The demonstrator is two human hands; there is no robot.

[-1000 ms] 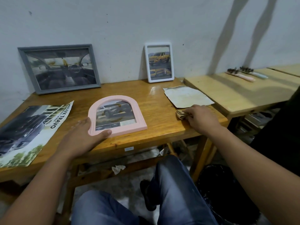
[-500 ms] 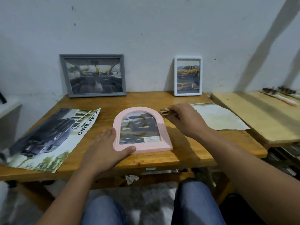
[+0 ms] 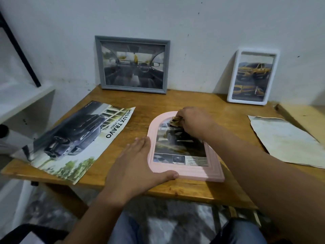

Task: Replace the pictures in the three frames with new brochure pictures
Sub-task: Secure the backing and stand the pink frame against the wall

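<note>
Pink arched frame (image 3: 184,148) flat on surface (image 3: 202,189), long axis running away from me. Left hand (image 3: 135,166) flat, fingers straight, bracing its near-left edge. Right hand (image 3: 195,123) pinches crumpled cloth (image 3: 175,121) on the glass at the arch top, so the wipe likely runs toward me.

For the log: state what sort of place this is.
Probably a plain workroom or storeroom: bare stained white wall, simple wooden table butted against a second table, picture frames leaning on the wall.
</note>
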